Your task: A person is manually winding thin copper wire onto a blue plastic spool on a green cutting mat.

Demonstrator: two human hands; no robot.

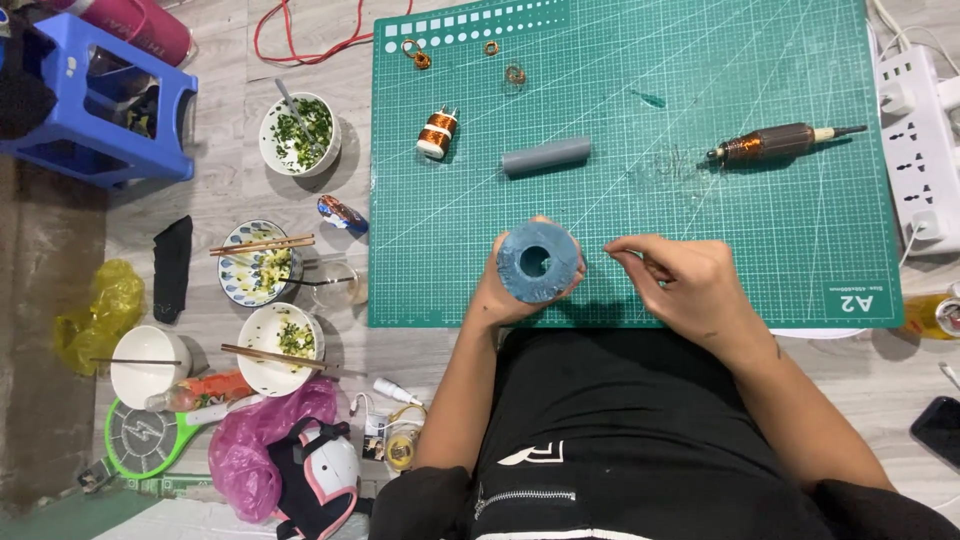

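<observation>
Blue-grey and ring-shaped, a short thick tube [538, 262] sits end-on in the left hand [510, 290], which grips it around its outer wall just above the near edge of the green cutting mat [620, 160]. Its centre hole faces up at the camera, and no wire shows on it. Just right of the tube, over the same near strip of the mat, the right hand [685, 285] is curled with thumb and forefinger pinched together; whatever they hold is too thin to make out, possibly a fine wire.

Further up the mat, about its middle, a plain grey pipe piece [546, 156] lies on its side, bare. Left of that pipe stands a small spool of copper wire [437, 133]. Toward the mat's right side lies a long rod [775, 145] already wrapped in copper wire, with a thin tip pointing right. At the mat's far edge sit three small copper coils [415, 53].

Judging from this, one winding looks finished, while the tube in hand and the grey pipe appear not yet started.

Off the mat's left edge, on the floor, are bowls of food with chopsticks [262, 245], and beyond them a blue plastic stool [95, 100]. Off the right edge lies a white power strip [920, 140].
</observation>
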